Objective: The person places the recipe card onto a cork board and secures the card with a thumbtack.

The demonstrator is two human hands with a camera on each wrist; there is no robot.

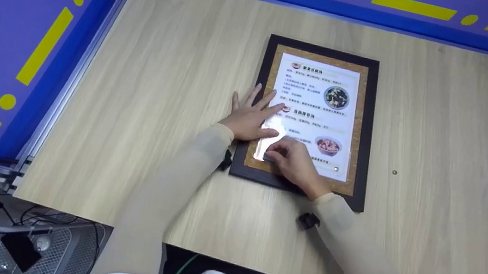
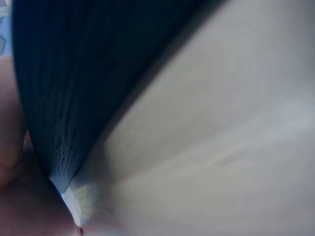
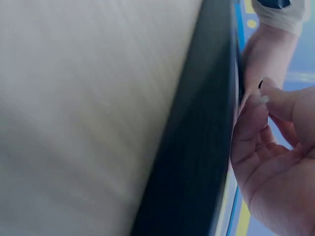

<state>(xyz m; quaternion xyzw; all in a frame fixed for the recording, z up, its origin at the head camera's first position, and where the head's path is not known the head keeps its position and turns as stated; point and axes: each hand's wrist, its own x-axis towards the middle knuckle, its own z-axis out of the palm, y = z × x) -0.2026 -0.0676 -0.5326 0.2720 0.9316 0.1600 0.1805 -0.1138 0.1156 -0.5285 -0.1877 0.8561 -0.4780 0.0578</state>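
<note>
Cork board [image 1: 356, 132] carries a recipe sheet [image 1: 311, 103] beneath the left hand [image 1: 248, 120], splayed across the sheet's edge; the right hand [image 1: 291, 161], just beside, bunches its fingertips, around what I cannot tell. Light left pressure might let the sheet skew.

2 hands [image 1: 250, 120], 1 blk frame [image 1: 366, 138], 1 pg [image 1: 309, 119], 2 dish pics [image 1: 336, 97]

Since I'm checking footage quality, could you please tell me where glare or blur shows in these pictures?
Head view: white glare on the printed sheet, washing out its lower-left area; left wrist view: the pale tabletop is blurred, though grain shows on the dark frame; right wrist view: the tabletop is blurred, the right hand clearer.
</note>
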